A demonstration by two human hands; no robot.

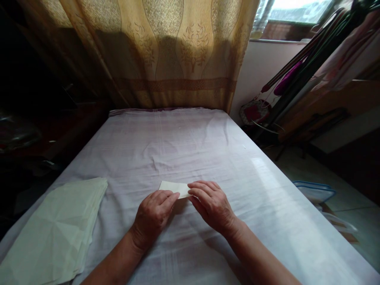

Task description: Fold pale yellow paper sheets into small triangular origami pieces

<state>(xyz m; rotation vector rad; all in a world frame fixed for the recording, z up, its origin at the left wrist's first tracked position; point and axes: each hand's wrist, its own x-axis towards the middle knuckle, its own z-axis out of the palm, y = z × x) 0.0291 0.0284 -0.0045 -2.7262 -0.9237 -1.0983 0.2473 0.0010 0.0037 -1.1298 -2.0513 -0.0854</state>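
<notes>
A small folded piece of pale cream paper (175,186) is held between my two hands, just above the sheet-covered bed. My left hand (154,211) pinches its left side near the lower edge, the thumb lying along the front. At the right end, my right hand (211,204) grips the paper with fingers on top; its thumb is mostly hidden beneath. To the left lies a stack of larger pale paper sheets (56,229), the top one marked with crossing creases.
The bed (190,150) has a light plaid sheet with slight wrinkles. A golden patterned curtain (178,51) hangs at its far end. On the right, a leaning rack (299,67) carries clothes, and a blue-rimmed plastic container (314,190) sits on the floor. Dark furniture stands left.
</notes>
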